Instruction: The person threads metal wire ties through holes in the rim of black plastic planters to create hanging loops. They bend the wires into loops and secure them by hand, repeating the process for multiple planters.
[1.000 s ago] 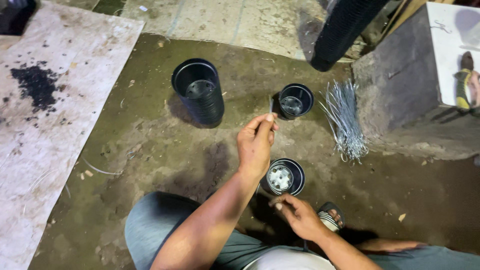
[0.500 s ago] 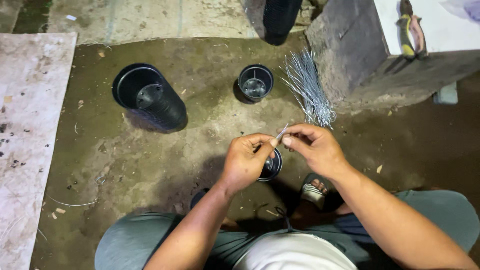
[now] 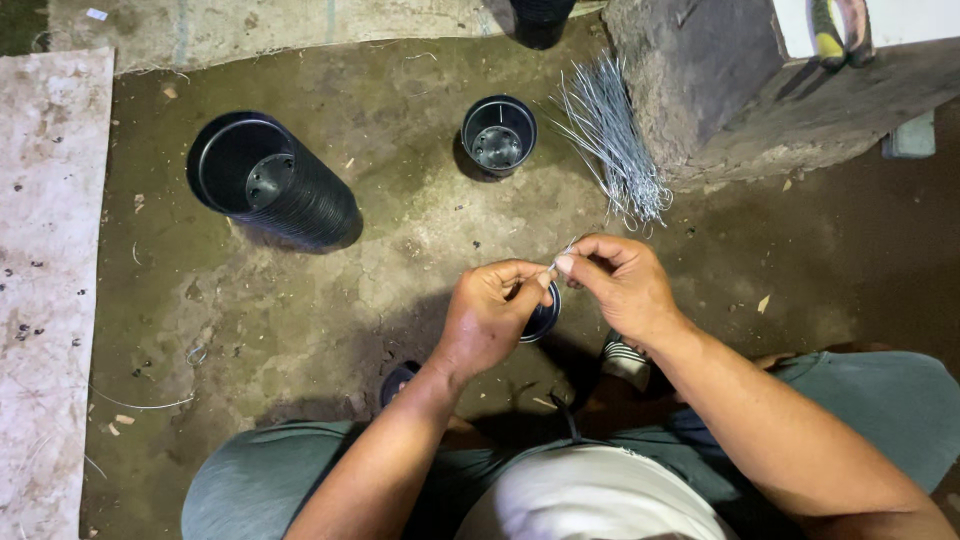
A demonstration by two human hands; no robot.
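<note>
damp, cracked concrete floor (image 3: 300, 300) fills the view, dim and mossy green under a seated person's knees. over it, just in front of the person, a thin short piece of silvery wire (image 3: 562, 250) is pinched between the two hands. the left hand (image 3: 490, 315) has its fingers curled closed, thumb and forefinger tips nipped on the wire's near end; the right hand (image 3: 620, 280) meets it, fingers likewise closed on the same wire. right beneath the hands sits a small black plastic pot (image 3: 540, 318), mostly hidden by them. farther out stands another small black pot (image 3: 498, 134), upright. beside it, against a rough concrete block (image 3: 700, 90), leans a bundle of cut silvery wires (image 3: 615, 150). well to the left lies a tipped stack of nested black pots (image 3: 275, 185).
</note>
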